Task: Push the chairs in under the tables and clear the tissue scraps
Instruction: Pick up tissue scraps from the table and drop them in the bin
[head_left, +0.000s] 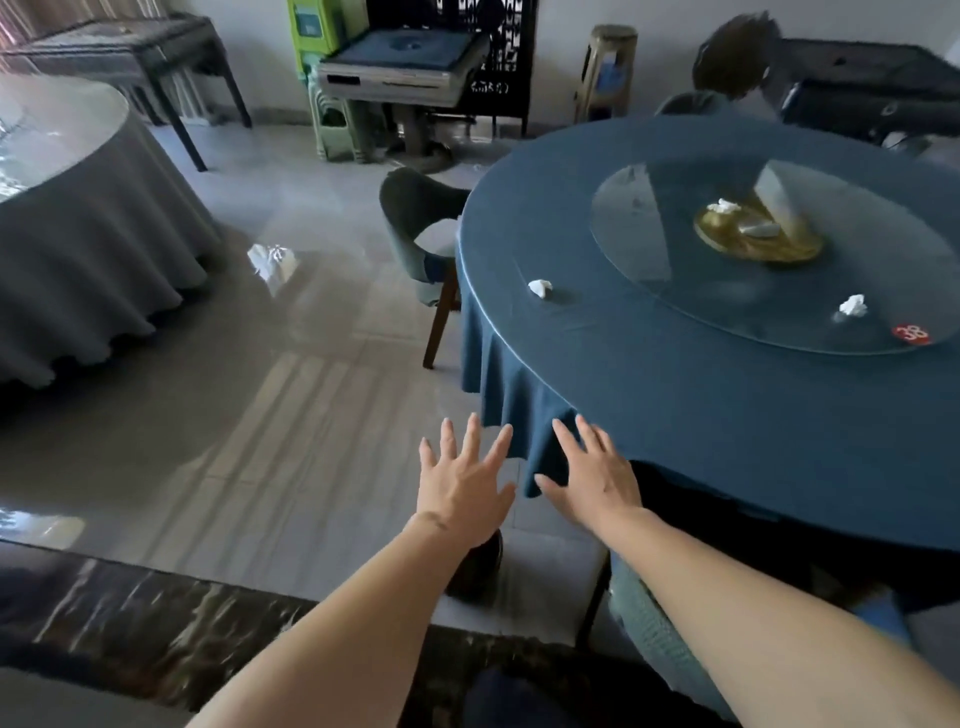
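Observation:
A round table with a blue cloth (649, 395) fills the right side. One tissue scrap (540, 287) lies on the cloth, another (852, 305) on the glass turntable (675, 280), and a third (723, 207) by the gold stand. A larger white scrap (272, 260) lies on the floor. A dark green chair (415, 228) stands at the table's far left, partly under it. Another chair (644, 618) sits just below my right arm, mostly hidden. My left hand (462, 483) and right hand (592, 478) are both spread, fingers straight, holding nothing, near the cloth's hanging hem.
A second round table with a grey cloth (88, 249) stands at the left. A dark side table (156, 57), a mahjong table (405, 67), stacked green stools (332, 119) and a person seated behind the blue table (737, 52) line the back. Glossy tiled floor lies between the tables.

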